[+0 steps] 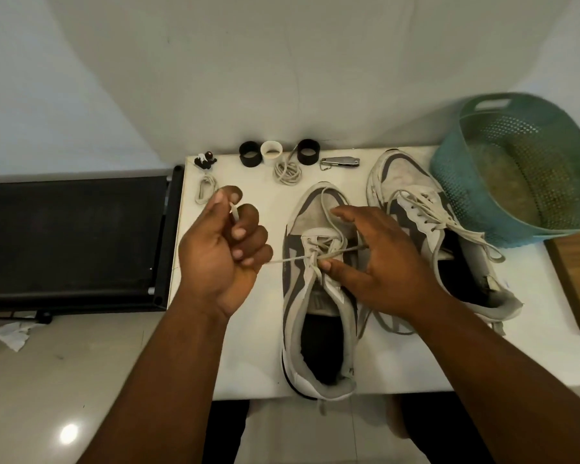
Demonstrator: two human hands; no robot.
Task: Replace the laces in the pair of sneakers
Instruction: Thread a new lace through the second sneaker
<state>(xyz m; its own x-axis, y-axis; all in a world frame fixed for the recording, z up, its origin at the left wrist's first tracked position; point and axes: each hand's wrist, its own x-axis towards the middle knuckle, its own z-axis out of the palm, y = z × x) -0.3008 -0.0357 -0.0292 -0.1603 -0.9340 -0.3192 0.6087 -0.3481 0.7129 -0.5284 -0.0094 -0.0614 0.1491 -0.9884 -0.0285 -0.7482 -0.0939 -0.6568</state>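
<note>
Two grey-and-white sneakers lie on a white table. The near sneaker points away from me at the table's middle. Its whitish lace runs taut from the lower eyelets out to the left. My left hand grips that lace end in curled fingers, left of the shoe. My right hand rests on the shoe's laced part, thumb pressing where the lace crosses, fingers spread. The second sneaker lies to the right, laced loosely, its lace ends trailing.
A teal perforated basket stands tilted at the back right. Along the table's far edge sit two black rings, a white cup, a coiled lace, another small lace and a metal tool. A black rack stands left.
</note>
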